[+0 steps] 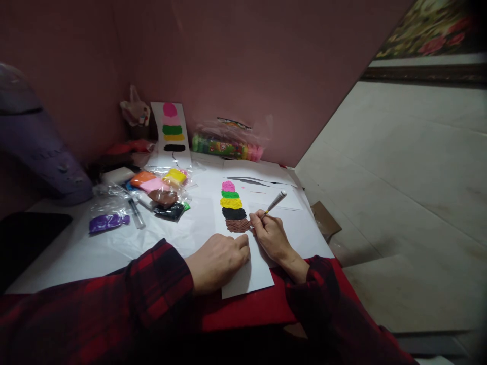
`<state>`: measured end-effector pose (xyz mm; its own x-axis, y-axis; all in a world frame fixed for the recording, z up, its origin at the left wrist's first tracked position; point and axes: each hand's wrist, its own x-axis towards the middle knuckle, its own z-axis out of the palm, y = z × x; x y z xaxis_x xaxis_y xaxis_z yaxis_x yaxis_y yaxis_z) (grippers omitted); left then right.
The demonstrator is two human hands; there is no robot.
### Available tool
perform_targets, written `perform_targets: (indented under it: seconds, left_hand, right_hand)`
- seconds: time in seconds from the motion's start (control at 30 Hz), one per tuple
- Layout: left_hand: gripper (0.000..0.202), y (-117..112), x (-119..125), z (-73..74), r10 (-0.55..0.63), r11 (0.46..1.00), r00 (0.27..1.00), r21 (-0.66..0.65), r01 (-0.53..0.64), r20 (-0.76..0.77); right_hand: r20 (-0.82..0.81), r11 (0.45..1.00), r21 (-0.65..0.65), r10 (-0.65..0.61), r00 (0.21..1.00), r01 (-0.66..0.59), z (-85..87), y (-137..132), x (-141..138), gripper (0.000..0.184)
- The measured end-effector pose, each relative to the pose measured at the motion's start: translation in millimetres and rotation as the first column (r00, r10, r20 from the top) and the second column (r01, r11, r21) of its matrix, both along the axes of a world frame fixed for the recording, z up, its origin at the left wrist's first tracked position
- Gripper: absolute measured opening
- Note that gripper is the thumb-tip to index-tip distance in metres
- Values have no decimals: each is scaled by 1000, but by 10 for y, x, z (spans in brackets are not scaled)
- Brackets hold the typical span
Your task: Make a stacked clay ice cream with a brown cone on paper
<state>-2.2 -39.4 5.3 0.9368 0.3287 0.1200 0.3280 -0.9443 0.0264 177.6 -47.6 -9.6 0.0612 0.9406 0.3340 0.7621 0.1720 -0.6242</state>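
Note:
A white sheet of paper lies in front of me with a stack of textured, clay-like bands on it. From the top they run pink, green, yellow, black and brown. My right hand is closed round a slim, pen-like tool with a grey handle. Its lower end is at the right edge of the brown band, partly hidden by the fingers. Just below that band my left hand rests on the paper, fingers curled. Whatever may be inside them is hidden.
Several bagged clay pieces, including a purple one, lie left beside a small clear tube. A card with coloured bands leans at the back, near a bag of coloured sticks. A purple bottle stands far left.

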Motion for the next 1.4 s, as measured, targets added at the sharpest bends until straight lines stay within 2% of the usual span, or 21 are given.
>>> perform_targets:
  seconds: [0.43, 0.9, 1.4]
  left_hand:
    - [19, -4, -7, 7, -5, 1000, 1000, 2, 5, -23]
    - [21, 2, -7, 11, -15, 1000, 999, -23, 15, -32]
    - [20, 8, -12, 12, -4, 1000, 999, -21, 3, -32]
  right_hand:
    - [73, 999, 14, 36, 997, -38, -9, -10, 2, 33]
    - [228, 998, 22, 53, 972, -59, -18, -16, -3, 34]
    - [205, 998, 15, 62, 977, -66, 10, -22, -9, 35]
